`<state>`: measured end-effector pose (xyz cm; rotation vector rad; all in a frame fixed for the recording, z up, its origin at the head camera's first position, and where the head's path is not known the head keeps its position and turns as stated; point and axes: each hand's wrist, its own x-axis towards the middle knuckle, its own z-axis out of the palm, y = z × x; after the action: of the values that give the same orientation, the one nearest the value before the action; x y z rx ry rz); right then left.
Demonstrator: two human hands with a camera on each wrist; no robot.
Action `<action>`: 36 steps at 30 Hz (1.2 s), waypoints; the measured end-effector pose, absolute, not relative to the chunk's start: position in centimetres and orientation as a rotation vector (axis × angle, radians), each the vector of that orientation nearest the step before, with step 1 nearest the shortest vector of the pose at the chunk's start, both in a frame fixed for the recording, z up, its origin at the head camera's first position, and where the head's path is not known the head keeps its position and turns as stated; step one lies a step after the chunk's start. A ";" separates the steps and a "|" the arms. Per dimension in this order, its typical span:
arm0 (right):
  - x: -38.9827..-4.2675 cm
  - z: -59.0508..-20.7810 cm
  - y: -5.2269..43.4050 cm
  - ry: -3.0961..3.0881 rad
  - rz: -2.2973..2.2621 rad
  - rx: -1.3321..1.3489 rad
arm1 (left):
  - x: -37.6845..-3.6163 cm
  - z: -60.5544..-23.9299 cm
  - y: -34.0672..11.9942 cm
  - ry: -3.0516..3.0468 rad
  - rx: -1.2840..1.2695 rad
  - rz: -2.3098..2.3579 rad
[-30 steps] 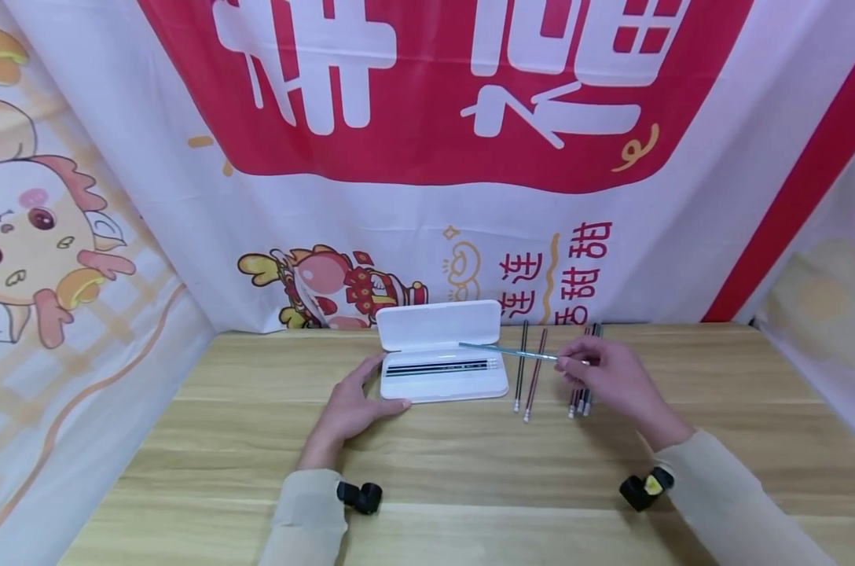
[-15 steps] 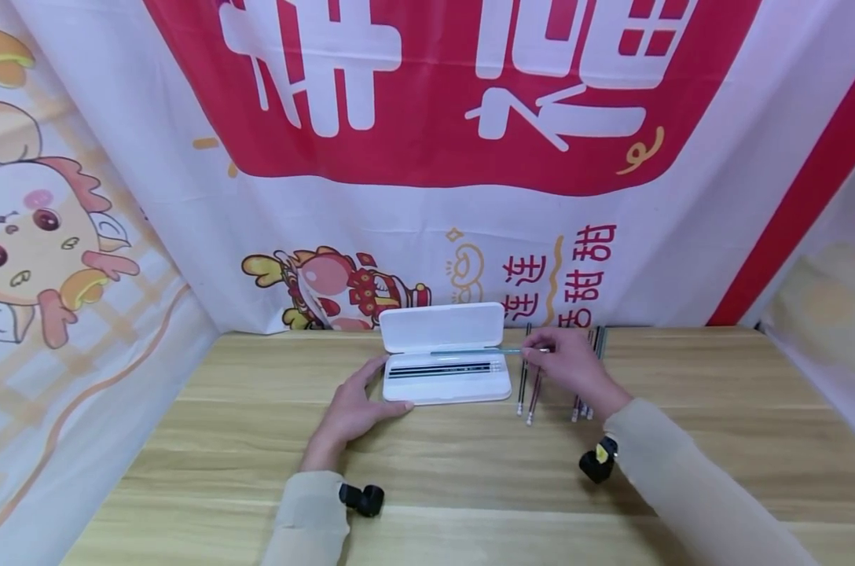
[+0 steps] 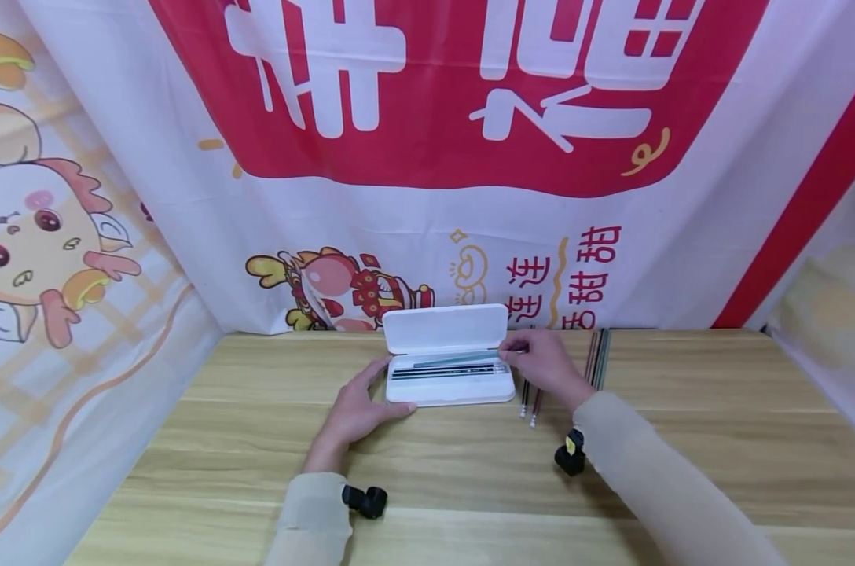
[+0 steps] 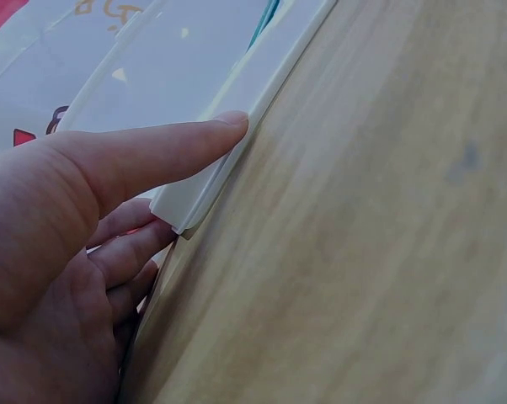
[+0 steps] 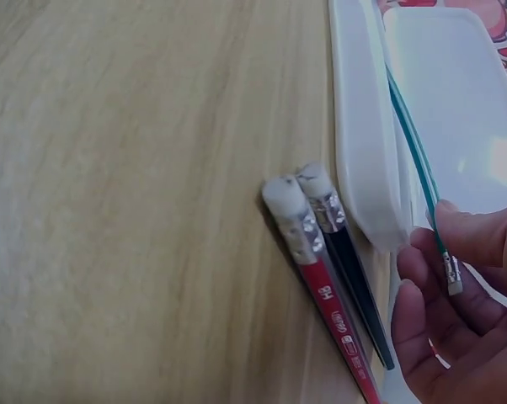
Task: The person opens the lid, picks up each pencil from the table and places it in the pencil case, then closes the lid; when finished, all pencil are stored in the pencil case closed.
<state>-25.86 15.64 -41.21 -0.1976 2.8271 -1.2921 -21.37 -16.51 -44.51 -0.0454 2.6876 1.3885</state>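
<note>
Step in hand — loading pencils into the white pencil case, which is lying open on the wooden table with its lid standing up at the far side.

The right hand is pinching the eraser end of a teal pencil and holding it at a shallow slant over the tray, its tip pointing left, above the dark pencils already lying inside.

The left hand is bracing the case's near-left corner: the thumb is lying straight along the near edge and the fingers are resting against the left end, nothing gripped.

Just right of the case, a red pencil and a black pencil are lying side by side, touching; more pencils are lying farther right.

Next move, as I judge it — lowering the teal pencil level and parallel to the others, then letting go.
</note>
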 end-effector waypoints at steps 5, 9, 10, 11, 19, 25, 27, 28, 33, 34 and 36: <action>-26.3 -41.7 15.2 2.846 -1.286 -0.266 | -21.4 -44.6 -16.5 2.688 -0.048 1.388; -26.7 -42.3 14.9 2.858 -1.287 -0.286 | -21.3 -44.5 -16.5 2.685 -0.047 1.393; -26.8 -42.4 14.8 2.862 -1.293 -0.289 | -21.3 -44.6 -16.5 2.687 -0.046 1.393; -26.8 -42.6 14.8 2.866 -1.299 -0.288 | -21.3 -44.6 -16.5 2.689 -0.044 1.394; -26.5 -43.0 14.3 2.975 -1.245 -0.315 | -21.4 -44.6 -16.4 2.682 -0.054 1.400; -26.1 -42.6 13.3 3.022 -1.148 -0.363 | -21.4 -44.6 -16.5 2.685 -0.066 1.401; -26.0 -42.5 12.9 3.036 -1.100 -0.364 | -21.3 -44.6 -16.5 2.684 -0.064 1.401; -26.0 -42.5 12.8 3.043 -1.079 -0.364 | -21.3 -44.6 -16.6 2.684 -0.064 1.402; -26.1 -42.4 12.2 3.073 -0.988 -0.371 | -21.4 -44.6 -16.6 2.682 -0.058 1.408; -26.1 -42.4 12.1 3.075 -0.980 -0.375 | -21.4 -44.7 -16.6 2.682 -0.057 1.407; -26.1 -42.3 12.0 3.084 -0.962 -0.390 | -21.4 -44.7 -16.6 2.680 -0.057 1.407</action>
<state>-26.10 12.00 -42.31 -0.3901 3.0838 -0.9623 -21.44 -16.57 -44.74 -0.0568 2.6800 1.4071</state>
